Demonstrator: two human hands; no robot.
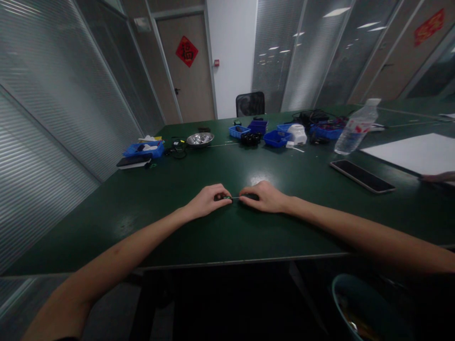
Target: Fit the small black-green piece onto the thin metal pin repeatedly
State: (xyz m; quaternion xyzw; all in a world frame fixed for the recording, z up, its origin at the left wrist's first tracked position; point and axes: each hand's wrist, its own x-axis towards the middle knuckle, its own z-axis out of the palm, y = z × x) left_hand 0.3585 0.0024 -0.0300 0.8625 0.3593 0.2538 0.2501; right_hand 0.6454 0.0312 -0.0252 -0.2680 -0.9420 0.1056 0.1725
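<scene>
Both hands rest on the dark green table (177,189), close together near its front edge. My left hand (208,200) is closed in a pinch on a small dark part with a green spot (224,197). My right hand (265,196) is closed round a thin dark tool (249,196) whose slim shaft reaches across to the small part. The fingertips of the two hands almost meet. What the small part is stays too tiny to make out.
A phone (361,175) lies to the right, with a plastic water bottle (356,127) and a white sheet (414,152) beyond. Blue trays (276,138), a metal bowl (200,139) and cables sit at the far side. Another person's fingers (439,177) show at the right edge. A bin (369,308) stands below.
</scene>
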